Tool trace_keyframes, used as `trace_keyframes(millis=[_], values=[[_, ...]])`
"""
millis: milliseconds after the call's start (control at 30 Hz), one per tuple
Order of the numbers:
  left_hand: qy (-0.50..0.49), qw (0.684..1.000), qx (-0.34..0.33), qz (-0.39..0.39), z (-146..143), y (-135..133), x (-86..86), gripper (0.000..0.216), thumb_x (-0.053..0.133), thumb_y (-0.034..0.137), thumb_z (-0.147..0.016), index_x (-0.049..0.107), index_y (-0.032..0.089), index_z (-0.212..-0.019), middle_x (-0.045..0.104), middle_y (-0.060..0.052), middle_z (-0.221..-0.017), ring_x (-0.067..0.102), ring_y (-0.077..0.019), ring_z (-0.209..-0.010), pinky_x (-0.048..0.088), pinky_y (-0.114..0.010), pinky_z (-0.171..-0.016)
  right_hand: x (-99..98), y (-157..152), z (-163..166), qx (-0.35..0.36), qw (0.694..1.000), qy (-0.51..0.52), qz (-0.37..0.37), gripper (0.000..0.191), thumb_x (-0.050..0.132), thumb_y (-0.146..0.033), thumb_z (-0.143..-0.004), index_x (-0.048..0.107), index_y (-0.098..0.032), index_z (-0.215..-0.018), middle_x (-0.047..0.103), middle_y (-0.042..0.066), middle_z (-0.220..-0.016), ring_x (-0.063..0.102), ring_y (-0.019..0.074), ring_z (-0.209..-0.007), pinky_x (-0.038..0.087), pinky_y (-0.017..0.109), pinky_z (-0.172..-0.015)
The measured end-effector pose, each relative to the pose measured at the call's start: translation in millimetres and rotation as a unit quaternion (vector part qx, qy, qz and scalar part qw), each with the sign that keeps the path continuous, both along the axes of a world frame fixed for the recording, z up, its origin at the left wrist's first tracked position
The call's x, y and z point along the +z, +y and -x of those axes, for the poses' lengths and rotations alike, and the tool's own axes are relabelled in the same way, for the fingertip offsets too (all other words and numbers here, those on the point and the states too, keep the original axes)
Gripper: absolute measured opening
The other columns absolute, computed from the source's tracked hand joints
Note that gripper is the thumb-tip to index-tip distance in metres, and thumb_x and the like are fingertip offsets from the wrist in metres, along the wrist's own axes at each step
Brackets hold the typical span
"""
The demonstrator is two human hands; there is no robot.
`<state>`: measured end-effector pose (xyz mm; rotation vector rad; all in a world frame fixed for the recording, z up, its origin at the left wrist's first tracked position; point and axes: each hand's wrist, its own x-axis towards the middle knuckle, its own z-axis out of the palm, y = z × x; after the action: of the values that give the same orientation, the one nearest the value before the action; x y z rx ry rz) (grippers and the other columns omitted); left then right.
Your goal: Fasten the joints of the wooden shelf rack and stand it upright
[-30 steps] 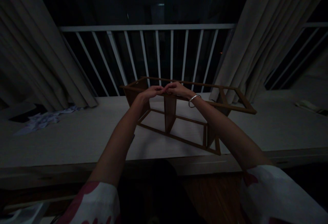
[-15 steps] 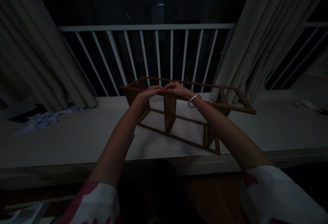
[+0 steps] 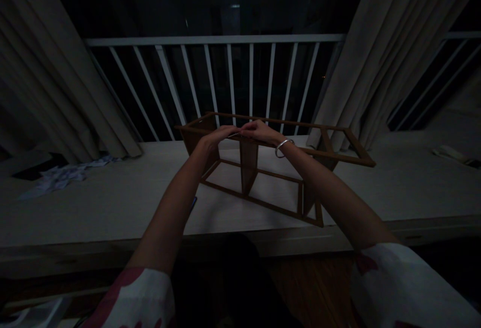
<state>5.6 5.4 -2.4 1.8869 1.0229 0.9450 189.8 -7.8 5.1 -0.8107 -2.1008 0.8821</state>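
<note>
A brown wooden shelf frame (image 3: 246,168) lies on its side on the white ledge, its panels standing between the long rails. My left hand (image 3: 221,133) is closed at its upper front rail, fingers reaching right towards the middle panel's edge. Beside it, my right hand (image 3: 259,131), with a silver bangle on the wrist, pinches at the same spot. A thin pale rod (image 3: 233,134) shows between the hands; its exact kind is too small and dark to tell. The fingertips of both hands nearly meet and partly hide the rail.
The white ledge (image 3: 150,203) runs across under a window with a white railing (image 3: 216,40). Curtains (image 3: 361,57) hang on both sides. Crumpled pale papers (image 3: 62,175) lie at left. A small dark blue-edged object (image 3: 194,203) sits by my left forearm. The light is dim.
The thin rod now shows between my hands, where the fingertips covered it before. My fingers have shifted slightly; the shelf frame stays in place.
</note>
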Motion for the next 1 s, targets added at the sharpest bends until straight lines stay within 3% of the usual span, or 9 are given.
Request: trace_keyframes(millis=[167, 667, 1000], values=[[-0.007, 1.0, -0.026, -0.006, 1.1, -3.2, 0.9, 0.024, 0.054, 0.036, -0.065, 0.06, 0.015, -0.075, 0.057, -0.001, -0.078, 0.048, -0.0157, -0.082, 0.033, -0.029, -0.079, -2.9, 5.4, 0.8, -0.003, 1.0, 0.011, -0.006, 0.038, 0.058, -0.041, -0.063, 0.062, -0.009, -0.083, 0.056, 0.001, -0.068, 0.044, 0.0085, -0.062, 0.032, 0.02, -0.056], [-0.016, 0.999, -0.008, 0.031, 6.1, 7.5, -8.4, 0.023, 0.05, 0.032, -0.066, 0.061, 0.015, -0.077, 0.058, -0.001, -0.075, 0.049, -0.0131, -0.071, 0.037, -0.028, -0.07, -3.8, 7.0, 1.0, -0.016, 1.0, 0.011, -0.005, 0.036, 0.058, -0.04, -0.064, 0.063, -0.009, -0.083, 0.057, 0.001, -0.068, 0.044, 0.0078, -0.059, 0.032, 0.021, -0.053], [-0.026, 0.999, -0.038, 0.01, 6.3, 8.6, -8.0, 0.024, 0.05, 0.032, -0.066, 0.061, 0.014, -0.077, 0.059, -0.001, -0.078, 0.051, -0.0145, -0.078, 0.036, -0.03, -0.076, -3.0, 5.8, 0.2, -0.026, 1.0, 0.005, 0.006, 0.034, 0.059, -0.036, -0.064, 0.063, -0.009, -0.082, 0.057, 0.001, -0.067, 0.045, 0.0074, -0.058, 0.033, 0.02, -0.053]])
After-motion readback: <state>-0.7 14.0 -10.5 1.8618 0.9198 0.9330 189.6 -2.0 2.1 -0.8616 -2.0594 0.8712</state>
